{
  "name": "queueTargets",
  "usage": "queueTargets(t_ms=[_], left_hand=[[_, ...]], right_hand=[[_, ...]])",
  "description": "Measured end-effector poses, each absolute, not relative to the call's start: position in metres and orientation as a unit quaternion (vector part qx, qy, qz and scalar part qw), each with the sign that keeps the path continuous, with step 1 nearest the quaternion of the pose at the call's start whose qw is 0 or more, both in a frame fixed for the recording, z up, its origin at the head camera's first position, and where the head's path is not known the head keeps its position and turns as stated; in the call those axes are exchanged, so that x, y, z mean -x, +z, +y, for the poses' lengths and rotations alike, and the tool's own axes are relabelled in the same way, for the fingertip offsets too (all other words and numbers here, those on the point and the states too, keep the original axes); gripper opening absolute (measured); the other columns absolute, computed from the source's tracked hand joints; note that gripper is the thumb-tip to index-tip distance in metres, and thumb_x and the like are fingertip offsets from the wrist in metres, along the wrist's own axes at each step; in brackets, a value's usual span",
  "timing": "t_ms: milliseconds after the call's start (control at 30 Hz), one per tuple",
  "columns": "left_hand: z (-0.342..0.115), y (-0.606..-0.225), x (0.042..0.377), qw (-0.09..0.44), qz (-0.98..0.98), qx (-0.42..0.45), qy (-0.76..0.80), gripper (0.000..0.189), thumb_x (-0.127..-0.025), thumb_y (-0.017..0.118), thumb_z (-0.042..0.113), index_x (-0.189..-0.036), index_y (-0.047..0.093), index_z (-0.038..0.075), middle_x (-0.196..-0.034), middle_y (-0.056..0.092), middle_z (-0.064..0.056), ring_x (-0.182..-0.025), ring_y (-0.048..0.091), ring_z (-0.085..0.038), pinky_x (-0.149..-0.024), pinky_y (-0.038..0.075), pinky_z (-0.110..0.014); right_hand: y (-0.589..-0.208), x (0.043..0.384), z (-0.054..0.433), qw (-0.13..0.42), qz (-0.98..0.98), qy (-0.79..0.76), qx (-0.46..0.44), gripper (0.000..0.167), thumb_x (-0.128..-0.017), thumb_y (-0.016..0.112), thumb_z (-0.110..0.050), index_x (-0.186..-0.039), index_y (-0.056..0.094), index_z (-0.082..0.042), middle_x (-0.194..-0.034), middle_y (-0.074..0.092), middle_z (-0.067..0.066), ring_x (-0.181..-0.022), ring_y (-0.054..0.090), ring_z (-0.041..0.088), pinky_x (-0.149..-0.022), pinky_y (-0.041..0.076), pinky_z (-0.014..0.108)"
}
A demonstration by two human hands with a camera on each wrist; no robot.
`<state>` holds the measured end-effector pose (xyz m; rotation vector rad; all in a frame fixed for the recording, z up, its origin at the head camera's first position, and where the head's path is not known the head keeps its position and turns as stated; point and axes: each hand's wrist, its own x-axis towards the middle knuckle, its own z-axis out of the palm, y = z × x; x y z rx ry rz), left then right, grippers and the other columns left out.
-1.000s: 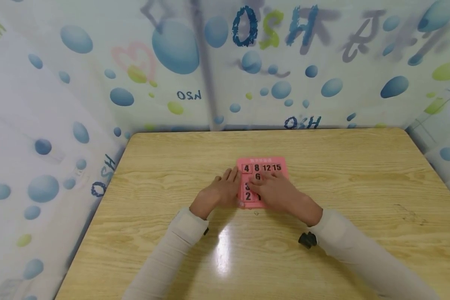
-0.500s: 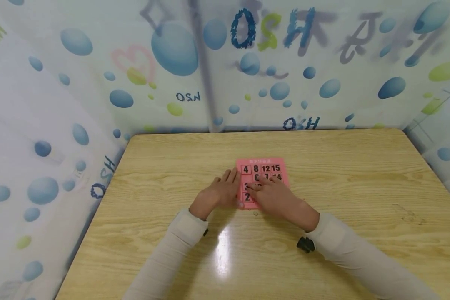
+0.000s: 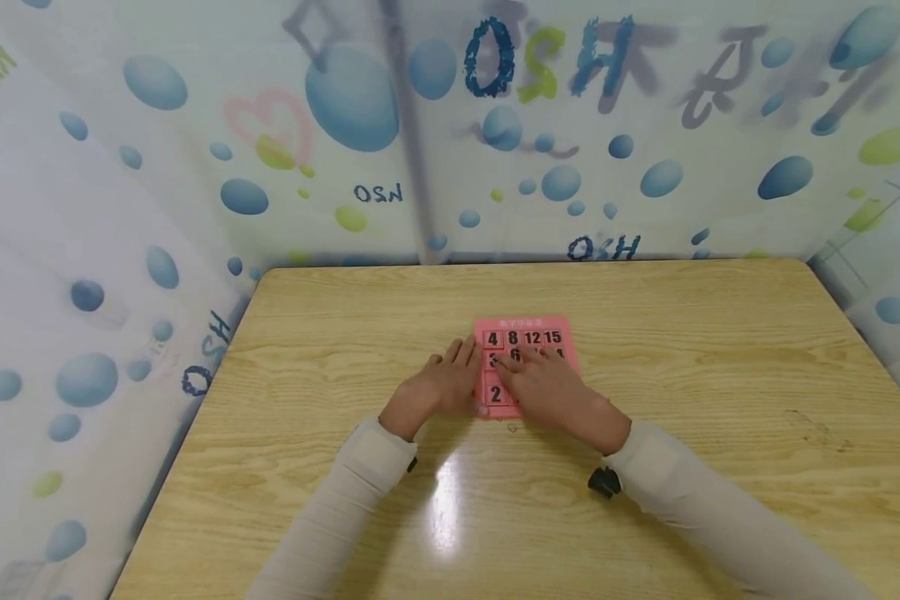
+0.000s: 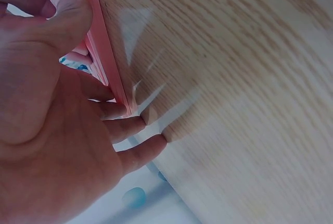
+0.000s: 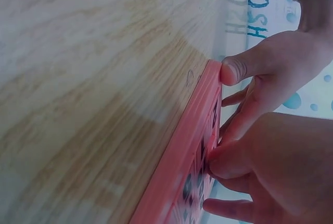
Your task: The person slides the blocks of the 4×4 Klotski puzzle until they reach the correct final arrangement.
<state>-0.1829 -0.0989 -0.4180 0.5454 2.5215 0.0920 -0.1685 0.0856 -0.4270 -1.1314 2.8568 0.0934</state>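
Note:
A pink number slide puzzle lies flat on the wooden table, its black-numbered tiles in rows. My left hand rests along the puzzle's left edge with fingers straight; in the right wrist view its thumb presses the near left corner. Over the lower right of the puzzle spreads my right hand, fingertips touching tiles in the middle. The 3 tile sits in the second row at left, below the 4 tile. Under it is a gap, then the 2 tile. My right hand hides several tiles.
The wooden table reaches the patterned wall covering at the back and left. A bright light reflection falls on the tabletop in front of the hands. Dark wrist straps show under both pale sleeves.
The 3 tile has slid away from me, from the third row into the second, leaving a gap below it. My right hand has shifted slightly left. The left hand stays in place.

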Motion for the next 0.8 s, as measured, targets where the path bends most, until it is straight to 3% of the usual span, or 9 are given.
queueTargets(t_ms=[467, 633, 800], left_hand=[[-0.097, -0.420, 0.183, 0.278, 0.937, -0.208, 0.028, 0.098, -0.095, 0.060, 0.050, -0.159, 0.002, 0.004, -0.167, -0.007, -0.012, -0.154, 0.000, -0.031, -0.122, 0.018, -0.049], [-0.098, -0.420, 0.183, 0.275, 0.939, -0.205, 0.030, 0.101, -0.093, 0.060, 0.053, -0.159, 0.001, 0.004, -0.167, -0.008, -0.012, -0.154, -0.001, -0.031, -0.122, 0.017, -0.049], [-0.099, -0.420, 0.183, 0.271, 0.940, -0.206, 0.029, 0.100, -0.094, 0.059, 0.053, -0.159, 0.000, 0.004, -0.167, -0.008, -0.013, -0.154, -0.001, -0.031, -0.122, 0.018, -0.050]], right_hand=[[-0.429, 0.173, 0.092, 0.040, 0.927, 0.031, 0.372, 0.048, -0.101, 0.057, -0.023, -0.147, 0.050, -0.011, -0.153, 0.046, 0.007, -0.142, 0.039, 0.038, -0.107, 0.040, 0.059], [-0.424, 0.167, 0.099, 0.027, 0.915, 0.037, 0.400, 0.045, -0.101, 0.057, -0.021, -0.145, 0.053, -0.014, -0.151, 0.049, 0.005, -0.141, 0.040, 0.038, -0.108, 0.040, 0.057], [-0.421, 0.154, 0.101, 0.052, 0.901, 0.032, 0.430, 0.042, -0.101, 0.056, -0.019, -0.143, 0.056, -0.018, -0.148, 0.052, 0.003, -0.140, 0.043, 0.037, -0.108, 0.040, 0.057]])
